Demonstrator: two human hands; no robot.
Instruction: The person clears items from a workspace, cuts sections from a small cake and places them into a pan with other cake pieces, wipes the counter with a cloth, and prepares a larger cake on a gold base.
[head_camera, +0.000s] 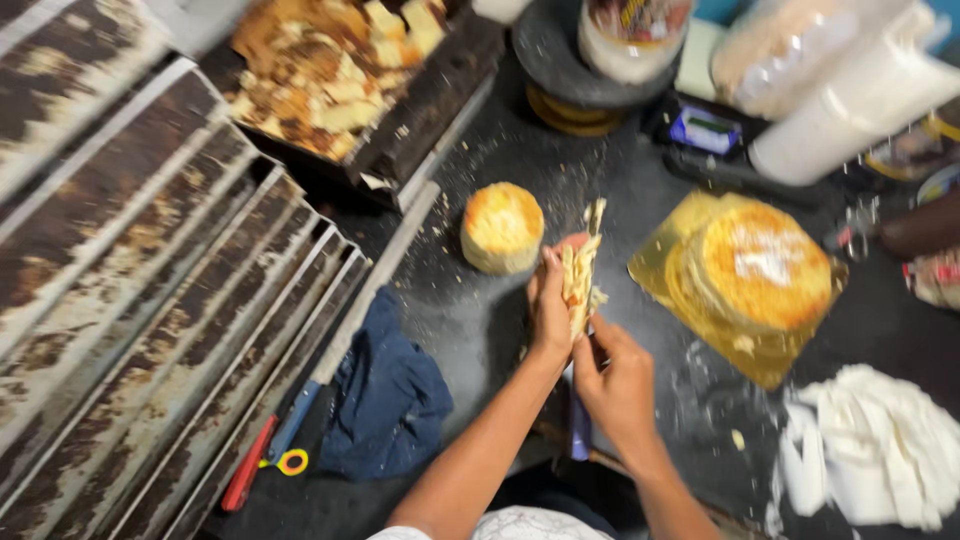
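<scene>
Leftward of the left hand a blue cloth lies on the dark desk, with a round sponge cake just above. That hand grips a thin cake slice upright; the right hand closes on a knife handle below it, a layered cake farther right.

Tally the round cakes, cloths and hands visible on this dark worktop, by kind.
Round golden sponge cakes: 2, a small plain one and a larger one on a gold board
Crumpled dark blue cloth: 1
Bare hands: 2, left hand, right hand
Total: 5
</scene>
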